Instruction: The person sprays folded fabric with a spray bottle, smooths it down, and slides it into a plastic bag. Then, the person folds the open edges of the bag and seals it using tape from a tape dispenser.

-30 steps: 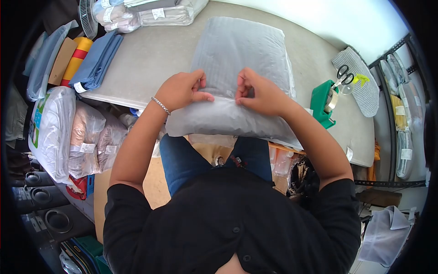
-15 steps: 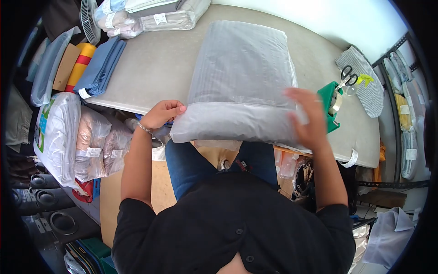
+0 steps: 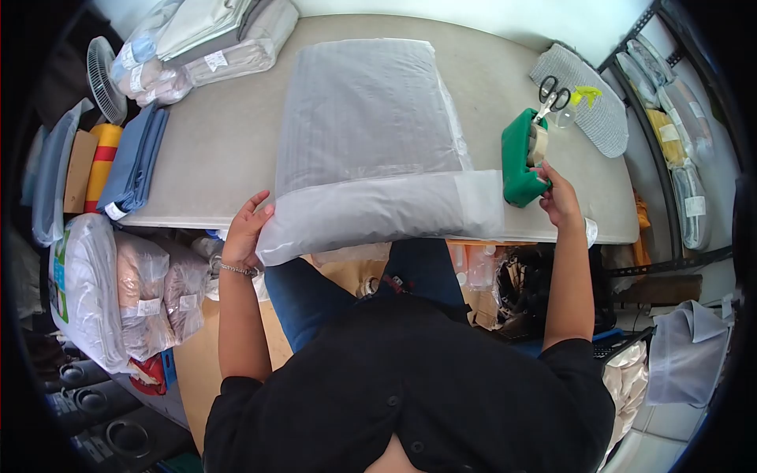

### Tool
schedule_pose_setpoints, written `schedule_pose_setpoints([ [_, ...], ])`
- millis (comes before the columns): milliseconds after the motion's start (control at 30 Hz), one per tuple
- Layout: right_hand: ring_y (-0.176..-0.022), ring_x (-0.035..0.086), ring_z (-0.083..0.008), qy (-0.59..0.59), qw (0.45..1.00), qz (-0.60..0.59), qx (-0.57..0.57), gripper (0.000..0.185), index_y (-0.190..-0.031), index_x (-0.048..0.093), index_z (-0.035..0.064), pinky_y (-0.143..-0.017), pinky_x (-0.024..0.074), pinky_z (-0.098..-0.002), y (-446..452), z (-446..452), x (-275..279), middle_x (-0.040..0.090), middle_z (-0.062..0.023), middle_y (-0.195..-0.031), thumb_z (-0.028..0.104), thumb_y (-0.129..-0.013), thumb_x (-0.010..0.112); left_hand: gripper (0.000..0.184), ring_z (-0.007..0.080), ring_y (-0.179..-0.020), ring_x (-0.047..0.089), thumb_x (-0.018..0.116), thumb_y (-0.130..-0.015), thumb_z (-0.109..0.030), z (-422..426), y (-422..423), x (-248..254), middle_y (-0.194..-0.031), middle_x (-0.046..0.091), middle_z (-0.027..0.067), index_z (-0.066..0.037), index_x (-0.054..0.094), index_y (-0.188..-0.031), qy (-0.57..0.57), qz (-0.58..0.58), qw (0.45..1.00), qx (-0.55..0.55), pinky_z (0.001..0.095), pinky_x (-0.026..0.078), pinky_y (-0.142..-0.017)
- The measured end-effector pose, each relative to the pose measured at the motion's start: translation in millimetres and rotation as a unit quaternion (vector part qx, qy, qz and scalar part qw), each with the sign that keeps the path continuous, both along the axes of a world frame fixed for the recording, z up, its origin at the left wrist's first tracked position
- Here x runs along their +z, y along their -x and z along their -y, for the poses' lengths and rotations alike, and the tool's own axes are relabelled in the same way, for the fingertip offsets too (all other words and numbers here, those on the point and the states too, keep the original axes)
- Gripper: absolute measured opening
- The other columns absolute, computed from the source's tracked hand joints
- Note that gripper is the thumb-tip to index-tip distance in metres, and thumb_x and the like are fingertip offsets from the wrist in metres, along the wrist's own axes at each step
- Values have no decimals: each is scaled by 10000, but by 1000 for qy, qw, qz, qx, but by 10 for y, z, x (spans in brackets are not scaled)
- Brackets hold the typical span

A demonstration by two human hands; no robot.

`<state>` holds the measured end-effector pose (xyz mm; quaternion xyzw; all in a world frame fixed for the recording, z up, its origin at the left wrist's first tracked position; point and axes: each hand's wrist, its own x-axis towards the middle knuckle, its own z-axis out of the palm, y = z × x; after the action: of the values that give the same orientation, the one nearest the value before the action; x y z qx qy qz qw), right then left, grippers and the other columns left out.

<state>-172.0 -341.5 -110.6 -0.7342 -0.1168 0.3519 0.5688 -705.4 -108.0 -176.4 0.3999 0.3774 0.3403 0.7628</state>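
Observation:
A grey folded item in a clear plastic bag (image 3: 363, 118) lies on the table (image 3: 213, 118), its near end folded over and hanging at the front edge. My left hand (image 3: 249, 229) rests at the bag's near left corner, thumb and fingers apart. To the right stands a green tape dispenser (image 3: 516, 162) with a roll of tape (image 3: 538, 144). My right hand (image 3: 560, 197) is at the dispenser's near end, with its fingers bent against the tape end there. Scissors (image 3: 550, 100) with black handles stick up from the dispenser's far end.
Behind the dispenser are a spray bottle (image 3: 579, 102) and a striped cloth (image 3: 603, 126). Blue folded fabric (image 3: 136, 162) and bagged textiles (image 3: 244, 59) lie at the left. A fan (image 3: 105, 79) stands at the far left, a metal shelf (image 3: 670, 158) at the right.
My right hand has moved from the bag's fold to the tape dispenser. My left hand has gone from the fold's middle to the left corner. The view has shifted.

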Motion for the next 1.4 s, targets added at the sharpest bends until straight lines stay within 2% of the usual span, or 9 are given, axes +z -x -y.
schedule_pose_setpoints([
  [100, -635, 404, -62, 17, 998, -13, 66, 329, -935, 661, 84, -562, 358, -208, -171, 29, -57, 493, 58, -739, 413, -914, 668, 637, 160, -909, 661, 723, -896, -134, 54, 1, 79, -1061, 670, 105, -12, 367, -1410, -3, -10, 1000, 23, 287, 544, -814],
  [167, -658, 451, -94, 49, 886, 455, -78, 309, -1014, 628, 24, -604, 424, -233, -253, -11, -272, 519, 20, -810, 321, -932, 662, 647, 164, -928, 656, 720, -897, -127, 80, 33, 76, -1051, 672, 103, -8, 356, -1419, -6, 5, 999, 32, 289, 533, -846],
  [233, -785, 554, -151, -95, 833, 542, -54, 248, -1072, 594, 3, -729, 484, -295, 648, -149, 301, 577, -26, -922, 214, -946, 625, 652, 165, -968, 643, 722, -894, -121, 108, 51, 108, -1095, 652, 109, -5, 354, -1421, -7, -6, 999, 47, 290, 521, -870],
  [367, -1288, 495, -352, -207, 704, 551, 398, 429, -1307, 541, 30, -1080, 366, -499, 2186, -671, 520, 550, -195, -1348, 210, -922, 598, 638, 161, -1006, 625, 712, -900, -118, 149, 34, 114, -1180, 591, 126, -6, 358, -1418, -20, 23, 998, 56, 289, 519, -865],
  [433, -1362, 433, -344, -145, 612, 641, 441, 581, -1394, 480, 20, -1119, 320, -519, 2639, -855, 228, 471, -190, -1456, 344, -925, 591, 633, 154, -1002, 627, 696, -915, -135, 174, 20, 105, -1123, 611, 114, -7, 344, -1425, -30, 17, 995, 96, 298, 521, -860],
  [600, -1388, 402, -333, -102, 582, 685, 425, 723, -1450, 416, 11, -1139, 283, -526, 2871, -986, 170, 432, -168, -1497, 474, -913, 560, 422, 136, -962, 612, 678, -938, -184, 633, 260, -51, -1056, 645, 40, -18, 528, -1296, -37, 5, 996, 82, 285, 491, -871],
  [767, -1413, 363, -343, -74, 579, 680, 443, 734, -1477, 380, 21, -1153, 248, -532, 2885, -969, 203, 395, -155, -1528, 471, -923, 548, 185, 125, -942, 577, 689, -929, -181, 874, 195, -190, -1002, 627, 38, -3, 699, -981, -334, -53, 939, 57, 271, 453, -873],
  [1033, -1425, 351, -327, -46, 568, 696, 436, 732, -1489, 378, 55, -1159, 233, -531, 2913, -974, 193, 387, -129, -1539, 490, -923, 541, 253, 139, -1033, 555, 624, -970, -220, 592, 419, -303, -1114, 618, 74, 7, 681, -1066, -325, -91, 936, -96, 298, 422, -931],
  [1400, -1386, 402, -334, -59, 559, 712, 421, 728, -1466, 408, 43, -1131, 277, -548, 2933, -978, 196, 419, -147, -1512, 498, -915, 548, 292, 18, -666, 482, 615, -981, -328, 186, -74, -18, -773, 583, -59, -52, 652, -894, -114, -132, 985, -3, 191, 406, -614],
])
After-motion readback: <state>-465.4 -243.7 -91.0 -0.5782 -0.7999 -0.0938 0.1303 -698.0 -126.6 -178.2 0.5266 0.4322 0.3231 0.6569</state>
